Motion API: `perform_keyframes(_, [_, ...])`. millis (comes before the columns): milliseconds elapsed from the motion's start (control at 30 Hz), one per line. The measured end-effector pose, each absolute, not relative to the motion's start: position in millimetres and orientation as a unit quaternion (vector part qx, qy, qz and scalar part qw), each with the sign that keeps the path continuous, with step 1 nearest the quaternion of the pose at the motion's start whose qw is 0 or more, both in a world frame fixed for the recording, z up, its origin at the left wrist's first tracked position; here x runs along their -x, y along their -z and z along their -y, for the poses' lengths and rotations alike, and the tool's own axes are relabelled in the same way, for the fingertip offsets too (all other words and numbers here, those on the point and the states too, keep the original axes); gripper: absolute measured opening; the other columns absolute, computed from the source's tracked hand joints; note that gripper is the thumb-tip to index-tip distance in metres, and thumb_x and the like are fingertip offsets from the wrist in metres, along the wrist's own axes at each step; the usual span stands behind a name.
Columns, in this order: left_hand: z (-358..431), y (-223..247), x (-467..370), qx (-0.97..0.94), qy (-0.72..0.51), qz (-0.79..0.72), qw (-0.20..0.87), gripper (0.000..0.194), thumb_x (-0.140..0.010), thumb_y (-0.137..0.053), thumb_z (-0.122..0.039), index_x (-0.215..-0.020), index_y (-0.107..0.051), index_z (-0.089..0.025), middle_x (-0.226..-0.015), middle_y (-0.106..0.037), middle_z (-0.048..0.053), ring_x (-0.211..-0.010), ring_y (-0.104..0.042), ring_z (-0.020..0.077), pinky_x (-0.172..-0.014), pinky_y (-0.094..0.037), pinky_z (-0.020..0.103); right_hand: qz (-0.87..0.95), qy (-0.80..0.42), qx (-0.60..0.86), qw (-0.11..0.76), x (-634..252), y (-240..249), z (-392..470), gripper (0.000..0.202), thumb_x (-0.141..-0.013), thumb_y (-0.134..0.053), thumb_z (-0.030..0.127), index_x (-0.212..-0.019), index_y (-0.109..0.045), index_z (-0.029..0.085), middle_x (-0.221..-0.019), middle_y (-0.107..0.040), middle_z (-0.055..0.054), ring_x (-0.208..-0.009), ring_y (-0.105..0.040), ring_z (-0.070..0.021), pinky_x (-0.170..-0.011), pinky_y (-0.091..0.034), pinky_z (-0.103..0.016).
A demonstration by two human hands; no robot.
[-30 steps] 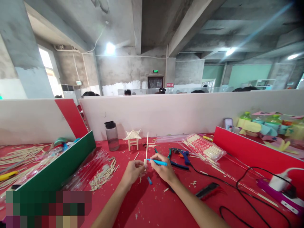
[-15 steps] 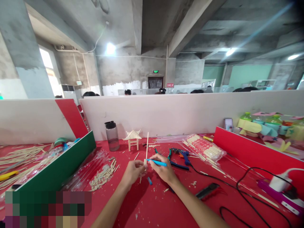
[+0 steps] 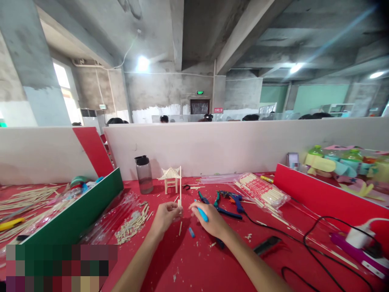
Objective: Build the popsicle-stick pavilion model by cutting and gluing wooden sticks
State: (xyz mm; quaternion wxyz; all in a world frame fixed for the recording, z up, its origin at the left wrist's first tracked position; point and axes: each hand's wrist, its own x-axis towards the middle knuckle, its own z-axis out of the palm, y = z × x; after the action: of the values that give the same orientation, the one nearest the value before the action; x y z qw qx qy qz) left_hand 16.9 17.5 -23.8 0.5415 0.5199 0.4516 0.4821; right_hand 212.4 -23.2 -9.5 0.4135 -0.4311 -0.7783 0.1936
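Observation:
My left hand point(image 3: 165, 217) pinches a long, thin wooden stick point(image 3: 180, 184), which stands nearly upright. A shorter piece of stick seems to lie against its lower end at my fingertips. Just to the right, my right hand point(image 3: 211, 218) is closed around a blue marker pen point(image 3: 202, 214), its tip hidden by the fingers and apart from the stick. A small blue pen cap point(image 3: 191, 232) lies on the red table between my forearms, near a loose stick piece point(image 3: 180, 228). Behind my left hand stands a little pavilion model point(image 3: 170, 178) built of sticks.
A water bottle point(image 3: 143, 174) and a heap of cut sticks point(image 3: 130, 231) are on the left. Pliers point(image 3: 225, 212), a glue gun point(image 3: 234, 197), a packet of sticks point(image 3: 263, 190) and a utility knife point(image 3: 267, 245) lie right. Black cable point(image 3: 273, 228) runs to a power strip point(image 3: 358, 253).
The upright stick and my left hand have shifted slightly left. The marker has come away from the stick and tilted more steeply in my right hand.

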Motion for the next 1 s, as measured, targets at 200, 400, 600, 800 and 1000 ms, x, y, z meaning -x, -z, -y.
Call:
perform_keyframes(200, [-11, 13, -14, -0.504, -0.495, -0.457, 0.540, 0.049, -0.046, -0.085, -0.049, -0.068, -0.064, -0.012, -0.063, -0.067, 0.004, -0.058, -0.064, 0.0148, -0.063, -0.050, 0.025, 0.842, -0.139, 0.448, 0.265, -205, 22, 31, 0.025, -0.072, -0.074, 0.030, -0.093, -0.064, 0.022, -0.083, -0.071, -0.002, -0.076, -0.063, -0.0177, -0.066, -0.038, -0.023])
perform_keyframes(400, [-15, 16, -14, -0.499, -0.497, -0.459, 0.542, 0.049, -0.045, -0.086, -0.049, -0.067, -0.063, -0.012, -0.061, -0.067, 0.002, -0.057, -0.064, 0.0144, -0.062, -0.051, 0.025, 0.830, -0.122, 0.472, 0.272, -202, 29, 27, 0.020, -0.077, -0.062, 0.018, -0.096, -0.063, 0.022, -0.083, -0.071, -0.003, -0.077, -0.064, -0.0184, -0.068, -0.039, -0.024])
perform_keyframes(600, [-19, 27, -18, -0.534, -0.462, -0.449, 0.548, 0.043, -0.052, -0.084, -0.048, -0.067, -0.062, -0.014, -0.059, -0.066, 0.001, -0.057, -0.065, 0.0151, -0.058, -0.049, 0.024, 0.779, -0.174, 0.465, 0.382, -211, 18, 18, 0.016, -0.079, -0.057, 0.017, -0.094, -0.057, 0.022, -0.083, -0.070, -0.001, -0.072, -0.065, -0.0152, -0.066, -0.044, -0.022])
perform_keyframes(800, [-17, 32, -23, -0.556, -0.420, -0.460, 0.550, 0.043, -0.054, -0.082, -0.048, -0.068, -0.061, -0.014, -0.062, -0.067, 0.002, -0.057, -0.065, 0.0152, -0.060, -0.050, 0.025, 0.764, -0.200, 0.429, 0.438, -211, 18, 14, 0.008, -0.080, -0.061, 0.020, -0.086, -0.056, 0.021, -0.078, -0.067, 0.001, -0.070, -0.063, -0.0141, -0.065, -0.045, -0.021])
perform_keyframes(1000, [-15, 32, -25, -0.558, -0.416, -0.460, 0.552, 0.042, -0.053, -0.081, -0.047, -0.070, -0.061, -0.014, -0.062, -0.068, 0.003, -0.056, -0.064, 0.0153, -0.058, -0.050, 0.025, 0.751, -0.232, 0.414, 0.459, -210, 21, 12, 0.014, -0.081, -0.067, 0.030, -0.085, -0.058, 0.020, -0.072, -0.064, 0.002, -0.064, -0.058, -0.0126, -0.063, -0.044, -0.021])
